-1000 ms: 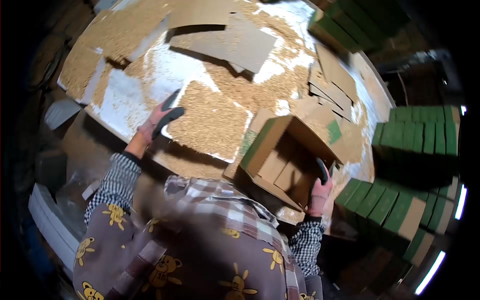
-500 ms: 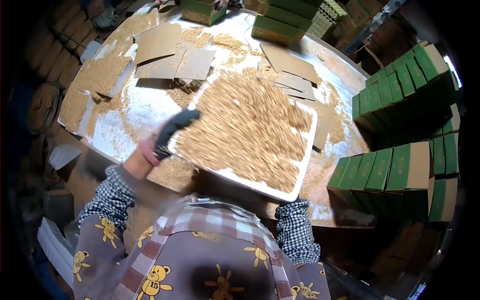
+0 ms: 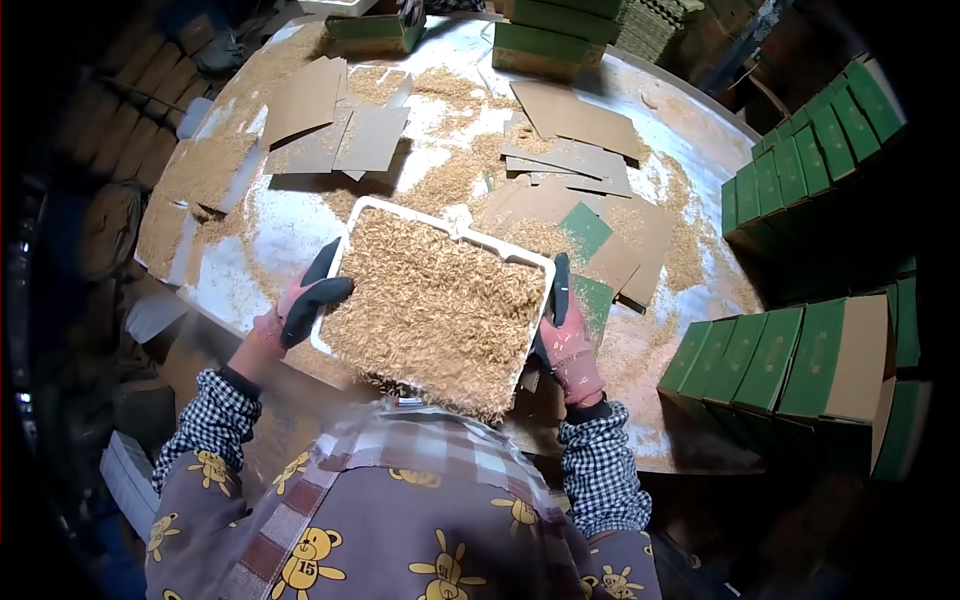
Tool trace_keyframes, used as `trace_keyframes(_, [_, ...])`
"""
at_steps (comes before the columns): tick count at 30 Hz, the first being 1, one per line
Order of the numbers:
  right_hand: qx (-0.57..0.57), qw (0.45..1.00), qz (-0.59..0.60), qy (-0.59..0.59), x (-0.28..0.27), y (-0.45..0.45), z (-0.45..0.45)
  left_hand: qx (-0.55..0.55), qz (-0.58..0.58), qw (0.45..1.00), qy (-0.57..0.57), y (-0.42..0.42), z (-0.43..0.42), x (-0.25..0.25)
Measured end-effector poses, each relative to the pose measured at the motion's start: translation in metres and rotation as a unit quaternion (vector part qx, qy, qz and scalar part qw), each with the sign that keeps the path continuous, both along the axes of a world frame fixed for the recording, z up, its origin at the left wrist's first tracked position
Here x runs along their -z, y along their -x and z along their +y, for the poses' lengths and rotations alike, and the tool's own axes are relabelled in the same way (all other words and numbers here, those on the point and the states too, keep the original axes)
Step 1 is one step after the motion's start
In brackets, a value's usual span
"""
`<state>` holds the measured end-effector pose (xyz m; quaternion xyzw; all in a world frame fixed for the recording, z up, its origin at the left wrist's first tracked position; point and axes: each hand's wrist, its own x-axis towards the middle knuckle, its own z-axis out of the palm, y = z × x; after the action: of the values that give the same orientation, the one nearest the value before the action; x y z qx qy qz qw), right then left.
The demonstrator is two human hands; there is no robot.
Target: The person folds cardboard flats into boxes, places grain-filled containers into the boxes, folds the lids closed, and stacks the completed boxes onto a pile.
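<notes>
Grasping a white rectangular tray [image 3: 401, 212] of loose tan flakes [image 3: 435, 310] lengthwise between pink-and-black-gloved left hand [image 3: 302, 308] and matching right hand [image 3: 567, 345], one at each short end.

Brown cardboard sheets [image 3: 305, 100] lie on the far left part of the white desk [image 3: 625, 95], overlapping greyish cardboard sheets [image 3: 372, 138]; to their right, another brown sheet [image 3: 575, 120] rests just beyond some narrow grey strips [image 3: 570, 163], with a green cardboard piece [image 3: 585, 230] nearer; at the far edge stand a low green carton [image 3: 375, 36] and a stack of green cartons [image 3: 545, 48]; two rows of green boxes, a nearer one [image 3: 765, 350] and a farther one [image 3: 800, 165], line the right side; pale ridged trays [image 3: 650, 30] are piled behind.
</notes>
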<state>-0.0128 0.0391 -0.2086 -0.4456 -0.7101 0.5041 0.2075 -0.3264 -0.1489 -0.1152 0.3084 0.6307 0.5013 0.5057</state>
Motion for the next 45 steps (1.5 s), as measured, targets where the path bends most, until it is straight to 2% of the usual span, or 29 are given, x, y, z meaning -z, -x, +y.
trace_keyframes(3, [0.007, 0.998, -0.015, 0.059, -0.004, 0.005, 0.012, 0.021, 0.032, 0.999, 0.032, -0.009, 0.007, -0.008])
trace_keyframes(5, [-0.017, 0.999, -0.011, -0.027, 0.009, 0.005, 0.016, 0.010, 0.069, 0.995, 0.075, -0.003, 0.011, -0.009])
trace_keyframes(8, [-0.024, 0.999, -0.041, 0.002, -0.022, 0.006, 0.020, 0.028, 0.057, 0.993, 0.096, -0.005, 0.014, -0.018])
trace_keyframes(10, [-0.013, 0.999, -0.049, 0.003, -0.014, 0.003, 0.024, 0.023, 0.077, 0.993, 0.080, 0.003, 0.002, -0.007])
trace_keyframes(11, [-0.037, 0.993, -0.028, 0.109, -0.009, 0.000, 0.035, 0.016, 0.110, 0.992, 0.065, 0.008, -0.006, 0.001])
trace_keyframes(14, [-0.025, 0.985, -0.008, 0.168, -0.020, -0.007, 0.041, 0.031, 0.187, 0.977, 0.096, 0.008, -0.014, 0.023])
trace_keyframes(16, [-0.072, 0.994, 0.057, 0.057, -0.016, -0.004, 0.037, 0.038, 0.128, 0.970, 0.202, -0.005, -0.004, 0.018])
trace_keyframes(17, [-0.074, 0.994, 0.059, 0.061, -0.012, -0.008, 0.042, 0.056, 0.131, 0.968, 0.207, -0.006, -0.003, 0.027])
trace_keyframes(18, [-0.062, 0.958, 0.202, 0.195, -0.007, -0.014, 0.054, 0.079, 0.163, 0.958, 0.221, -0.006, -0.005, 0.030])
trace_keyframes(19, [-0.048, 0.884, 0.341, 0.316, -0.001, -0.024, 0.073, 0.102, 0.195, 0.947, 0.235, -0.006, -0.006, 0.032])
trace_keyframes(21, [0.205, 0.907, 0.341, 0.140, 0.066, -0.052, 0.134, 0.128, 0.263, 0.915, 0.277, -0.014, -0.004, 0.030])
trace_keyframes(22, [0.335, 0.941, 0.044, -0.019, 0.081, -0.066, 0.161, 0.132, 0.298, 0.894, 0.308, -0.023, -0.001, 0.025])
trace_keyframes(24, [0.370, 0.924, -0.098, -0.027, 0.134, -0.112, 0.203, 0.152, 0.356, 0.849, 0.358, -0.046, 0.017, 0.007])
trace_keyframes(25, [0.295, 0.946, 0.064, 0.122, 0.159, -0.132, 0.219, 0.166, 0.381, 0.828, 0.378, -0.049, 0.029, -0.001])
trace_keyframes(27, [0.324, 0.944, 0.060, 0.028, 0.157, -0.146, 0.217, 0.173, 0.372, 0.871, 0.272, -0.051, 0.035, -0.007])
trace_keyframes(28, [0.302, 0.949, -0.067, -0.058, 0.120, -0.146, 0.207, 0.191, 0.382, 0.861, 0.276, -0.034, 0.028, 0.012])
trace_keyframes(29, [0.312, 0.926, -0.119, -0.176, 0.113, -0.145, 0.198, 0.240, 0.422, 0.813, 0.322, -0.031, 0.039, 0.008])
trace_keyframes(30, [0.302, 0.923, -0.121, -0.204, 0.071, -0.131, 0.174, 0.293, 0.474, 0.761, 0.332, -0.027, 0.046, 0.009])
trace_keyframes(31, [0.295, 0.914, -0.164, -0.224, 0.046, -0.124, 0.157, 0.291, 0.544, 0.747, 0.248, -0.014, 0.043, 0.032])
trace_keyframes(33, [0.345, 0.875, -0.237, -0.242, 0.003, -0.120, 0.137, 0.323, 0.454, 0.767, 0.318, -0.014, 0.070, 0.022])
trace_keyframes(35, [0.414, 0.868, -0.092, -0.258, -0.016, -0.129, 0.134, 0.304, 0.495, 0.757, 0.299, -0.019, 0.065, 0.027])
trace_keyframes(36, [0.419, 0.863, -0.095, -0.267, -0.045, -0.119, 0.117, 0.287, 0.511, 0.755, 0.294, -0.028, 0.062, 0.021])
trace_keyframes(38, [0.285, 0.860, 0.030, -0.423, -0.109, -0.065, 0.063, 0.266, 0.524, 0.760, 0.278, -0.030, 0.062, 0.016])
trace_keyframes(40, [-0.034, 0.882, -0.012, -0.471, -0.135, -0.010, -0.002, 0.298, 0.493, 0.784, 0.231, -0.014, 0.061, 0.027])
trace_keyframes(41, [-0.231, 0.861, -0.041, -0.451, -0.128, 0.016, -0.022, 0.314, 0.471, 0.803, 0.187, -0.001, 0.067, 0.028])
trace_keyframes(42, [-0.345, 0.823, -0.117, -0.435, -0.110, 0.039, -0.046, 0.346, 0.393, 0.844, 0.117, 0.019, 0.062, 0.019])
trace_keyframes(43, [-0.419, 0.784, -0.193, -0.416, -0.085, 0.051, -0.061, 0.277, 0.333, 0.897, 0.087, 0.030, 0.056, 0.009])
trace_keyframes(44, [-0.415, 0.781, -0.199, -0.422, -0.065, 0.053, -0.062, 0.157, 0.327, 0.929, 0.069, 0.034, 0.046, -0.011])
trace_keyframes(45, [-0.423, 0.834, -0.198, -0.294, -0.047, 0.055, -0.062, 0.037, 0.313, 0.948, 0.052, 0.033, 0.035, -0.025])
